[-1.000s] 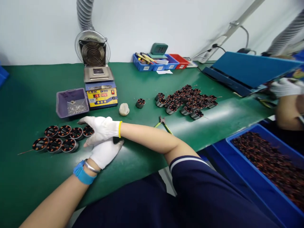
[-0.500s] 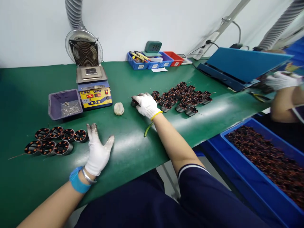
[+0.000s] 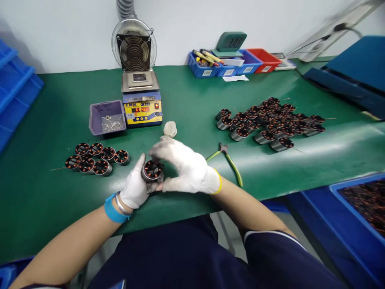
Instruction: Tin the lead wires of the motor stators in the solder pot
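My left hand (image 3: 136, 186), in a white glove, is closed around a motor stator (image 3: 152, 170), a metal ring with copper windings and a dark core, held just above the green bench. My right hand (image 3: 186, 166), also gloved, curves over the stator's right side. Its fingers and thumb are apart, the fingertips blurred; the thumb comes close to the left fingertips below the stator. Two short rows of stators (image 3: 102, 167) stand to the left. A larger group of stators (image 3: 264, 137) stands to the right. Green-handled cutters (image 3: 232, 164) lie open beside my right wrist.
Behind my hands stands a yellow-and-blue solder pot (image 3: 142, 110) with a round fan guard above it. A purple tray (image 3: 94, 120) with metal scraps adjoins it. A whitish round pad (image 3: 170, 129) lies in front. Small blue bins (image 3: 200, 71) line the wall; a blue crate (image 3: 339, 188) sits lower right.
My right hand has come from the bench beside the right group to my left hand. The left hand now holds a stator. The view has swung left, and the cutters have come into full view.
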Available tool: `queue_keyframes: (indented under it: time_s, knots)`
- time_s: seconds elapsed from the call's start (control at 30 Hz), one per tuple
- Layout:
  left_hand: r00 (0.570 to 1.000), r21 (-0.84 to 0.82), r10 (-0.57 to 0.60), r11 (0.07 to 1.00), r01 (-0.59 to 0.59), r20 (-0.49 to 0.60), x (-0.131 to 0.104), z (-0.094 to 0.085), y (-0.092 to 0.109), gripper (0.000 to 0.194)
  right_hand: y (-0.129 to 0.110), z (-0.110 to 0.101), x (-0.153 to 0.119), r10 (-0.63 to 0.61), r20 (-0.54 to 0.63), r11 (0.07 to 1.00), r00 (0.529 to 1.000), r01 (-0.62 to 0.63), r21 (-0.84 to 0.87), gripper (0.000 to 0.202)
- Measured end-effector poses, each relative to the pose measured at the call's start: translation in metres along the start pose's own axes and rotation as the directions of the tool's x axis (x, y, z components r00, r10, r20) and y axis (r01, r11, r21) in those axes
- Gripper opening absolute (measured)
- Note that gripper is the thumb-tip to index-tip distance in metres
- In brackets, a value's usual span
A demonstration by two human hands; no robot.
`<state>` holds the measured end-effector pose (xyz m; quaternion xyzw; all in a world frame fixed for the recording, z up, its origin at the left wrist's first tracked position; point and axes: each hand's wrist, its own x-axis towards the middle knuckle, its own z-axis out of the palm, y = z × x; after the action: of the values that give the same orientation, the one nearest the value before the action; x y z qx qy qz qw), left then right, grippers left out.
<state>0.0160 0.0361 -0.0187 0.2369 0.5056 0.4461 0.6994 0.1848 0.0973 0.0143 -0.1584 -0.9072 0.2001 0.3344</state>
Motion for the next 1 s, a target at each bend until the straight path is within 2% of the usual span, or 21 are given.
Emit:
queue_keyframes:
  time_s: [0.07,0.1,0.2,0.27,0.3,0.37,0.4,0.43,0.47,0.5,0.57,0.63,0.67,0.73,0.8,0.83,0.87,0.9,0.93,0.97,1.0]
  knots:
    - [0.997,-0.11,-0.069,0.991,0.07,0.017,-0.002,0.0,0.006,0.06,0.007,0.005,-0.005,0.054,-0.114,0.998,0.992,-0.049,0.043,0.074]
    - [0.994,-0.167,-0.102,0.98,0.106,0.03,-0.003,0.001,0.009,0.061,0.011,0.007,-0.007,0.076,-0.153,0.996,0.985,-0.067,0.062,0.067]
    - [0.988,-0.203,-0.136,0.968,0.149,0.076,-0.004,0.001,0.016,0.064,0.017,0.01,-0.013,0.13,-0.171,0.982,0.977,-0.104,0.156,0.025]
    - [0.981,-0.162,-0.145,0.973,0.164,0.127,-0.005,0.001,0.018,0.063,0.019,0.009,-0.014,0.266,-0.183,0.934,0.946,-0.207,0.292,0.019]
    - [0.978,-0.144,-0.148,0.975,0.169,0.145,-0.006,0.001,0.019,0.062,0.022,0.007,-0.014,0.377,-0.207,0.881,0.903,-0.28,0.381,0.023]
    - [0.977,-0.144,-0.149,0.975,0.171,0.15,-0.007,0.002,0.021,0.059,0.027,0.001,-0.015,0.601,-0.263,0.736,0.755,-0.394,0.551,0.033]
    - [0.978,-0.16,-0.149,0.972,0.171,0.143,-0.007,0.002,0.022,0.057,0.029,-0.002,-0.016,0.672,-0.268,0.675,0.69,-0.422,0.605,0.037]
    - [0.979,-0.18,-0.151,0.968,0.174,0.134,-0.007,0.003,0.023,0.056,0.029,-0.004,-0.017,0.704,-0.26,0.643,0.661,-0.436,0.63,0.04]
    - [0.979,-0.197,-0.157,0.964,0.18,0.126,-0.007,0.003,0.023,0.057,0.029,-0.005,-0.018,0.699,-0.231,0.638,0.677,-0.446,0.627,0.04]
    - [0.979,-0.21,-0.164,0.96,0.187,0.123,-0.006,0.004,0.024,0.058,0.027,-0.004,-0.018,0.666,-0.187,0.658,0.722,-0.452,0.602,0.039]
    - [0.979,-0.229,-0.163,0.955,0.188,0.123,-0.004,0.003,0.023,0.06,0.019,0.002,-0.018,0.542,-0.119,0.748,0.832,-0.412,0.521,0.029]
    - [0.978,-0.215,-0.149,0.96,0.179,0.147,-0.003,0.002,0.021,0.059,0.01,0.007,-0.016,0.413,-0.125,0.841,0.902,-0.325,0.432,0.013]
    - [0.969,-0.186,-0.162,0.963,0.196,0.186,-0.003,0.0,0.021,0.059,0.006,0.008,-0.014,0.365,-0.137,0.877,0.921,-0.291,0.381,0.009]
    - [0.921,-0.086,-0.239,0.957,0.278,0.308,-0.006,-0.002,0.02,0.056,0.0,0.002,-0.009,0.298,-0.142,0.934,0.944,-0.258,0.246,0.012]
    - [0.877,-0.036,-0.276,0.948,0.315,0.394,-0.009,-0.004,0.02,0.043,-0.005,-0.01,-0.002,0.212,-0.095,0.976,0.973,-0.207,0.064,0.011]
    - [0.899,-0.075,-0.221,0.961,0.268,0.379,-0.011,-0.004,0.02,0.032,-0.008,-0.017,0.002,0.16,-0.059,0.986,0.985,-0.163,-0.032,0.01]
    - [0.944,-0.153,-0.113,0.974,0.167,0.311,-0.011,-0.005,0.021,0.023,-0.011,-0.025,0.008,0.105,-0.019,0.988,0.994,-0.107,-0.115,0.008]
    - [0.98,-0.237,0.015,0.971,0.033,0.198,-0.011,-0.006,0.021,0.018,-0.015,-0.032,0.013,0.052,0.02,0.983,0.998,-0.047,-0.176,0.006]
    - [0.989,-0.299,0.131,0.948,-0.104,0.072,-0.009,-0.007,0.021,0.023,-0.021,-0.038,0.019,0.007,0.058,0.977,0.998,0.006,-0.215,0.005]
    - [0.977,-0.331,0.21,0.92,-0.211,-0.039,-0.007,-0.008,0.021,0.033,-0.027,-0.043,0.025,-0.024,0.093,0.971,0.995,0.046,-0.236,0.005]
    - [0.966,-0.342,0.234,0.904,-0.258,-0.11,-0.005,-0.01,0.02,0.041,-0.032,-0.047,0.03,-0.046,0.12,0.967,0.992,0.074,-0.242,0.006]
